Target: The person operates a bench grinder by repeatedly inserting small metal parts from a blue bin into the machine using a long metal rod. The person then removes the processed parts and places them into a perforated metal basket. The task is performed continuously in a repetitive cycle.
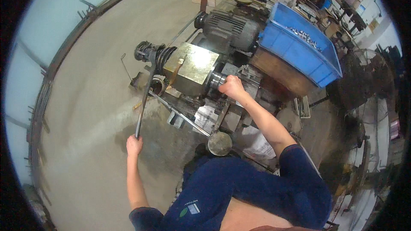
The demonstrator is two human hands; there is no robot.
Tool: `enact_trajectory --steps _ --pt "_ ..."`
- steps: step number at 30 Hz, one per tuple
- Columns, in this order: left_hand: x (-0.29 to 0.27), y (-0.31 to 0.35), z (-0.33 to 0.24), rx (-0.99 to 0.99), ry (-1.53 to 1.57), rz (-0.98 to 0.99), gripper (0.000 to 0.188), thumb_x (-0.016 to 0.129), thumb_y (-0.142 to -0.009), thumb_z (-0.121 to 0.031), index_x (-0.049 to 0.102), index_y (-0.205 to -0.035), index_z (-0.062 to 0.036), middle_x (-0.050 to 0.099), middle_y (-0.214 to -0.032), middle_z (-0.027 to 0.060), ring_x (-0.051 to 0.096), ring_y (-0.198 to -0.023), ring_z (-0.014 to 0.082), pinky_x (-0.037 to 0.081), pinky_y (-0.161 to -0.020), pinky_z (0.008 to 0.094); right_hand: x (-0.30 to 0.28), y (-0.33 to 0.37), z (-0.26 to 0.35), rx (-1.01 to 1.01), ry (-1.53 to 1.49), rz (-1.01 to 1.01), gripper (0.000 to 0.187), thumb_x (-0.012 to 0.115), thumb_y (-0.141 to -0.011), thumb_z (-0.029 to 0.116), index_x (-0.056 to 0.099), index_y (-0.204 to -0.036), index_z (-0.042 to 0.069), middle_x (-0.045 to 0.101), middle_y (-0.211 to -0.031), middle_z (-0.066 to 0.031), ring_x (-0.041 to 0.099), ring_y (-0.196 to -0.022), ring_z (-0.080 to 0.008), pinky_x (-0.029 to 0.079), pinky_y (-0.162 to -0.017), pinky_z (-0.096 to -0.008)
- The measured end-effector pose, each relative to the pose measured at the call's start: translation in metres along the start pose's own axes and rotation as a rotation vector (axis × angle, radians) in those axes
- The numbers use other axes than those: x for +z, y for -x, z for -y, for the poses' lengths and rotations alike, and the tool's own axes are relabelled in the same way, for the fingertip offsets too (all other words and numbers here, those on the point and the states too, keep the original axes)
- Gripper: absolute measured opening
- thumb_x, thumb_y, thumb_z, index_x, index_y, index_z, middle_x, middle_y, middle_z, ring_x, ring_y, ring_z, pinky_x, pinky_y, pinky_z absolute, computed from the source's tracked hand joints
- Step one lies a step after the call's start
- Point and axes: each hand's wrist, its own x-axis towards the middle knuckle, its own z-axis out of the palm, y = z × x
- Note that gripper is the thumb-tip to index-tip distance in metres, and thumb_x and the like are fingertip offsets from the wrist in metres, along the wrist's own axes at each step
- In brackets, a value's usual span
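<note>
My left hand (pixel 134 144) is wrapped round the lower end of a long metal lever (pixel 144 98), which runs up to the dark pulley end (pixel 146 52) of a machine. On the machine's right side, my right hand (pixel 232 87) is closed at the shiny spindle nose (pixel 217 80); whether a small part sits in those fingers is hidden. Between the two hands stands the headstock (pixel 191 64), a box with a bright, worn metal top. Below it a second steel bar (pixel 182 115) slopes down to the right, near a round metal disc (pixel 220 144).
A finned electric motor (pixel 231 29) lies behind the headstock. To its right, a blue bin (pixel 295 45) holds many small metal parts. A dark fan (pixel 364 75) stands at the right. White sheets (pixel 257 142) lie by the machine, and long bars (pixel 64 60) line the left wall.
</note>
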Motion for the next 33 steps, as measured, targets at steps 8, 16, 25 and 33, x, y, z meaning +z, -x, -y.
enact_trajectory --steps 8,16,25,33 --pt "-0.042 -0.092 0.076 0.125 -0.466 -0.204 0.017 0.060 -0.064 -0.020 0.057 -0.074 -0.0061 0.060 -0.068 0.0134 0.060 -0.066 0.0293 0.046 -0.059 0.0402 0.019 0.002 -0.011 -0.027 -0.004 -0.203 0.026 0.061 -0.054 0.022 0.058 -0.062 -0.003 0.059 -0.090 -0.0235 0.056 -0.084 -0.0370 0.047 -0.070 -0.0402" --pt "-0.059 -0.174 0.113 0.279 -0.547 -0.251 0.018 0.060 -0.062 -0.013 0.051 -0.077 -0.0083 0.061 -0.071 0.0109 0.059 -0.066 0.0274 0.045 -0.059 0.0380 0.012 0.003 -0.011 -0.021 -0.043 -0.145 0.025 0.058 -0.056 0.024 0.062 -0.062 0.000 0.055 -0.106 -0.0241 0.055 -0.094 -0.0358 0.045 -0.081 -0.0359" --pt "0.007 -0.128 0.025 0.369 0.360 -0.966 0.023 0.055 -0.078 -0.011 0.056 -0.096 0.0031 0.059 -0.084 0.0179 0.056 -0.079 0.0315 0.043 -0.071 0.0386 -0.034 0.082 -0.024 -0.201 -0.100 -0.344 0.015 0.061 -0.053 0.015 0.061 -0.066 0.006 0.050 -0.114 -0.0196 0.050 -0.096 -0.0344 0.042 -0.081 -0.0386" --pt "0.233 -0.102 -0.067 0.423 -0.345 0.369 0.048 0.061 -0.071 -0.038 0.054 -0.108 -0.0084 0.057 -0.108 0.0128 0.059 -0.092 0.0266 0.047 -0.077 0.0372 -0.068 0.198 -0.110 0.105 0.033 -0.459 0.022 0.060 -0.052 0.019 0.062 -0.068 0.004 0.056 -0.100 -0.0186 0.054 -0.088 -0.0348 0.045 -0.075 -0.0392"
